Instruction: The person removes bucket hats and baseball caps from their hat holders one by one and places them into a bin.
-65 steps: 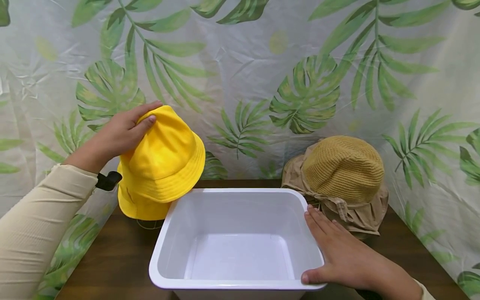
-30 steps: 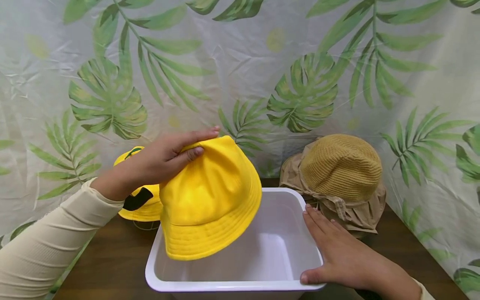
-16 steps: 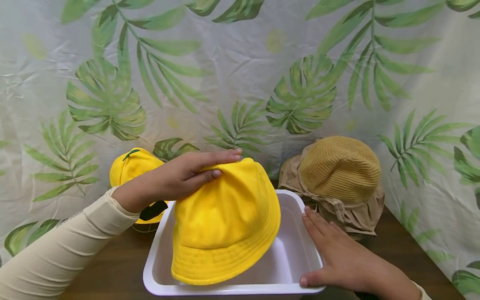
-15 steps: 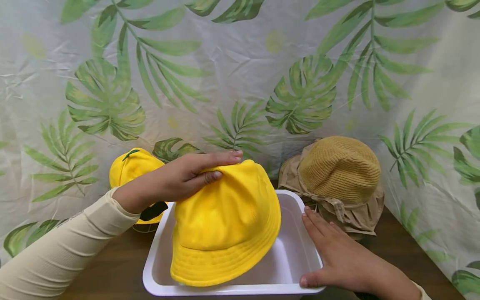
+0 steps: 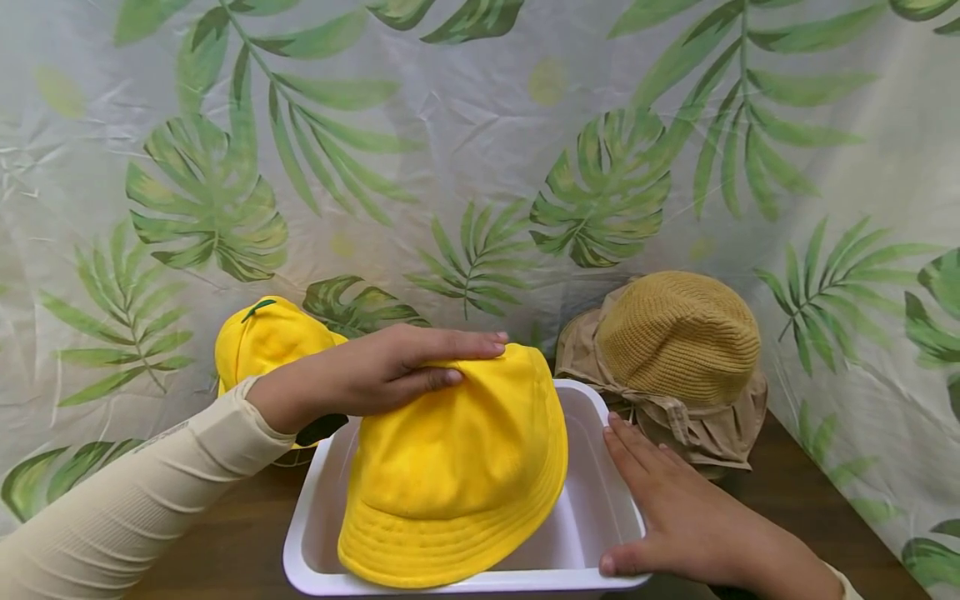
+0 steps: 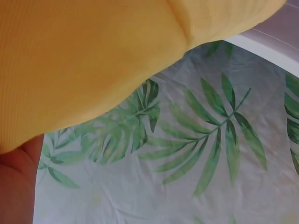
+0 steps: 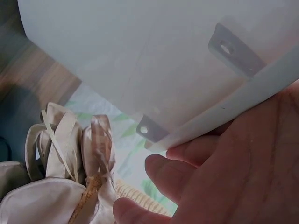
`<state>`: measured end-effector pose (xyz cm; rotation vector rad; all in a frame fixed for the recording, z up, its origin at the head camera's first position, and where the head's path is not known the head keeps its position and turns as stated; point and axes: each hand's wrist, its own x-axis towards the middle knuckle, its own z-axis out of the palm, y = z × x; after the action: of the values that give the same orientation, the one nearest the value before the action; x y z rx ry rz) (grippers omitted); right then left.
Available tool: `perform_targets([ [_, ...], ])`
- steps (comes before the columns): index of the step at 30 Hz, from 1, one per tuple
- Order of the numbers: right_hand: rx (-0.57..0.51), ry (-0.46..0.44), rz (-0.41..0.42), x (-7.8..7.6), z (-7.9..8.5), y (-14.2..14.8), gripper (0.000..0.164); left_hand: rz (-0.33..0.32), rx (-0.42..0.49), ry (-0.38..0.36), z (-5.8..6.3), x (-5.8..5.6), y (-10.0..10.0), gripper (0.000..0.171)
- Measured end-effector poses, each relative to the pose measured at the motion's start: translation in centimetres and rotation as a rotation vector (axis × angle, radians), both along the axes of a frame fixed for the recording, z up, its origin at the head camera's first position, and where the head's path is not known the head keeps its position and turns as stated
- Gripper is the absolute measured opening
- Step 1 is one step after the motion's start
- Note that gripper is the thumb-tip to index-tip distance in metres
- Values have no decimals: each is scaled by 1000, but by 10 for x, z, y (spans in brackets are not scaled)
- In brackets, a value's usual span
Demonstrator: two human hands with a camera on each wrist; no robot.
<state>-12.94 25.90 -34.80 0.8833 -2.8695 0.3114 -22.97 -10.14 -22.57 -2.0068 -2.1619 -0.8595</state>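
Over the white bin (image 5: 540, 581) hangs a yellow bucket hat (image 5: 457, 475), tilted, its lower brim overlapping the bin's front rim in the head view. My left hand (image 5: 386, 367) pinches the top of its crown, thumb on the near side; the other fingers are mostly hidden. Yellow cloth of the hat (image 6: 84, 60) fills the upper left of the left wrist view. My right hand (image 5: 682, 517) rests on the bin's right rim with fingers straight and thumb spread to the front corner. In the right wrist view, its fingertips touch the bin's outer rim from outside.
Behind my left forearm, a second yellow hat (image 5: 266, 337) with a green leaf tip sits on a wire stand. A mustard knit hat (image 5: 682, 337) tops a beige brimmed hat (image 5: 727, 437) at the right. A leaf-print cloth (image 5: 480, 150) hangs behind the brown table (image 5: 217, 533).
My left hand has carried the yellow bucket hat rightward off the other yellow hat, then lowered it over the bin. My right hand has stayed on the rim.
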Motion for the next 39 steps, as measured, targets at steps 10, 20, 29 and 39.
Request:
perform_targets([
  [10, 5, -23, -2, -1, 3, -1, 121, -21, -19, 112, 1, -10, 10, 46],
  [20, 1, 3, 8, 0, 2, -2, 121, -65, -100, 25, -8, -16, 18, 46],
  [29, 3, 13, 11, 2, 0, -1, 121, -124, -134, -3, -21, -7, 20, 46],
  [39, -2, -15, 5, 1, 1, 0, 120, -187, -158, -51, -28, 4, 28, 45],
])
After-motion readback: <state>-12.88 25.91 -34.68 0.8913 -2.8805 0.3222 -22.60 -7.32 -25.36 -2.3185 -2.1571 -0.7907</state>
